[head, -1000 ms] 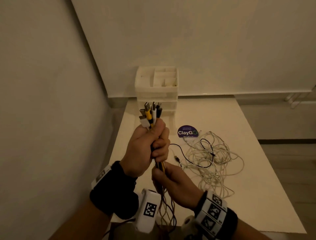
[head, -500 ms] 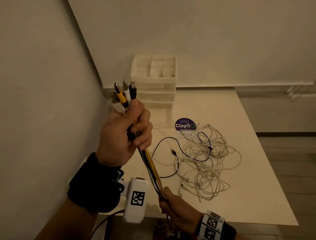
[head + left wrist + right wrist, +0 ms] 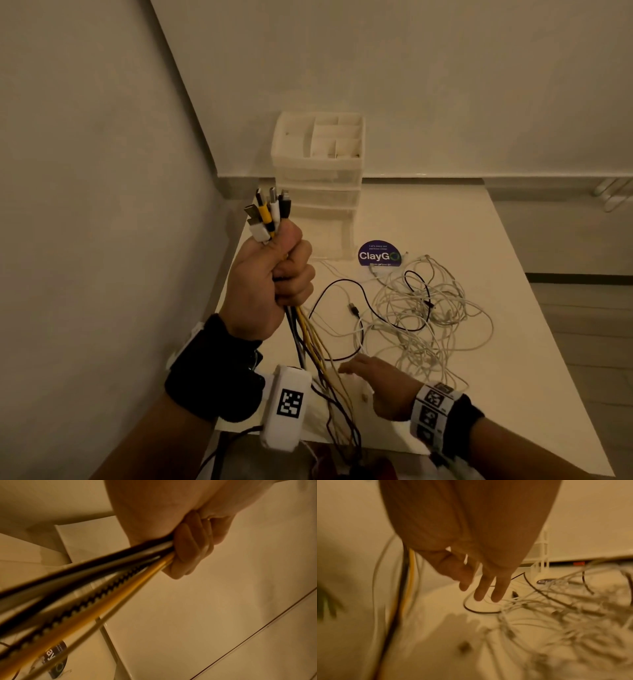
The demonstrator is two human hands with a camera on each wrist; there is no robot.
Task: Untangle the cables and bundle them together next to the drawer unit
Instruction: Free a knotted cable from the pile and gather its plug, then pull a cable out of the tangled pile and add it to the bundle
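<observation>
My left hand [image 3: 274,274] is raised over the table's left side and grips a cable bundle [image 3: 310,342] of yellow, black and white cords, its plugs [image 3: 269,214] sticking up out of the fist. In the left wrist view the fingers [image 3: 187,550] curl round the same cable bundle [image 3: 102,580], which hangs down past the table's front edge. My right hand [image 3: 373,380] hovers low over the table with straight fingers [image 3: 488,588] and holds nothing. A tangle of white cables [image 3: 421,318] with a black cable [image 3: 346,291] lies to its right. The white drawer unit [image 3: 318,185] stands at the back.
A round purple ClayGo sticker [image 3: 378,254] lies on the white table [image 3: 479,394] just in front of the drawer unit. A wall runs close along the table's left side, and another wall stands behind it. The floor drops away on the right.
My right hand has let go of the hanging cords and moved up and right over the table with its fingers spread. My left hand still holds the bundle upright at about the same spot.
</observation>
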